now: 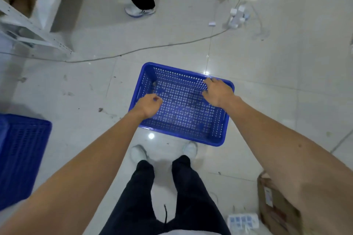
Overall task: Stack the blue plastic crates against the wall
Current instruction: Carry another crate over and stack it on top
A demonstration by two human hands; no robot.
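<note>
Blue crate (181, 105): upright on the tiled floor (267, 82), just ahead of your white shoes (138, 152). Your left hand (149, 106): over its left rim, fingers loosely curled, holding nothing. Your right hand (216, 92): over its far right corner, fingers spread. Second blue crate (21, 154): well left of the first. Cardboard box (277, 208): near right of it. Cable (133, 51) and power strip (237, 18): beyond it.

No text, brand or number can be read. A pale label on the cardboard box (275, 208) at the lower right, and blue printing on a white packet (242, 221) beside it (both blurred), stay illegible.
</note>
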